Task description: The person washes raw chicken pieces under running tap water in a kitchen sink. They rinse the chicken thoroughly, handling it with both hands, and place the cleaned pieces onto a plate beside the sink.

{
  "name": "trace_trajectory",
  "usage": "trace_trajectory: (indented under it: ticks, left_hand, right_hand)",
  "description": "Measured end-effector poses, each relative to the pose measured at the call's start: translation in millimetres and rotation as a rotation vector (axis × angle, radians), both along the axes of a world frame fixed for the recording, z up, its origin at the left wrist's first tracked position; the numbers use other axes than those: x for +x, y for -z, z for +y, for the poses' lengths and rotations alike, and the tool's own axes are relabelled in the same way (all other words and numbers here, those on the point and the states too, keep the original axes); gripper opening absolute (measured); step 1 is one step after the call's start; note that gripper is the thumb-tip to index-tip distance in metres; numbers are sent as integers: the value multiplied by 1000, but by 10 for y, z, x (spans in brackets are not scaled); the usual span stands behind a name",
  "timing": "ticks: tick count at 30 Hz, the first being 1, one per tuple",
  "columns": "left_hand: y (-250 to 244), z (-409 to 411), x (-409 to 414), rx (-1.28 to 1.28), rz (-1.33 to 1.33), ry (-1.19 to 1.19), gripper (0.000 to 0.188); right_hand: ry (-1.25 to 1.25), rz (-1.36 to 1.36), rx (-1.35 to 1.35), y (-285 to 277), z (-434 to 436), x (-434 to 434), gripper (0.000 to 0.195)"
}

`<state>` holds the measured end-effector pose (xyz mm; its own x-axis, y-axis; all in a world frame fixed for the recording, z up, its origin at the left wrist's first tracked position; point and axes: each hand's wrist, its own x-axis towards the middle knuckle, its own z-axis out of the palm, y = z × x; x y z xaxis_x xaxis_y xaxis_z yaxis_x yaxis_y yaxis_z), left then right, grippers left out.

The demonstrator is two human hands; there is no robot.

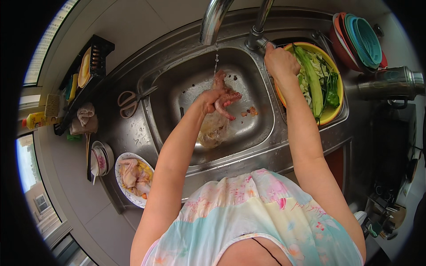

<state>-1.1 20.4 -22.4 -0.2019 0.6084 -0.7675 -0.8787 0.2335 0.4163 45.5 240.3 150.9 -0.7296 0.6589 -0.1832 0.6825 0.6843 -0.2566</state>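
Note:
Over the steel sink basin (253, 133), my left hand (212, 99) grips a piece of raw poultry (229, 97). Beneath it lies a wet, clear plastic bag (213, 133), with small scraps beside it on the basin floor. A thin, broken stream of water falls from the chrome spout (211, 25) onto the upper end of the meat. My right hand (282, 61) is closed on the faucet handle (267, 43), right of the basin. Close to that hand is a yellow bowl (339, 99) of green vegetables.
Scissors (131, 103) rest on the drainboard at the left. An oval plate (118, 186) of raw poultry pieces stands below them, near stacked bowls (101, 159). Colored colanders (367, 41) and a metal flask (389, 83) are at the right. A black rack (100, 60) holds sponges at the upper left.

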Motion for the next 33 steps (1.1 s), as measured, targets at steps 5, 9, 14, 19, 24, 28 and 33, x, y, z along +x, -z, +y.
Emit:
trace_trajectory:
  ticks: [5,9,14,19,24,28,33]
  left_hand:
    - [-334,123,91,-86,84,-94,24]
    - [-166,84,29,-28,53,-111,26]
    - [-250,116,6,4,36,-55,30]
    - [-35,107,-32,22,38,-46,30]
    - [-214,162,33,-59,75,-63,30]
    - [-223,78,34,2,46,-43,33]
    - [-182,4,3,-15,11,0,35]
  right_hand:
    - [37,10,-3,36,-3,30,49]
    - [50,30,-24,15,-27,22,44]
    - [81,43,-71,1,-7,28,39]
    - [65,61,-43,22,10,55,37]
    - [56,45,-34,-5,-15,55,36]
    - [41,43,-146,-76,-45,21,43]
    - [75,85,-134,-13,-43,5,42]
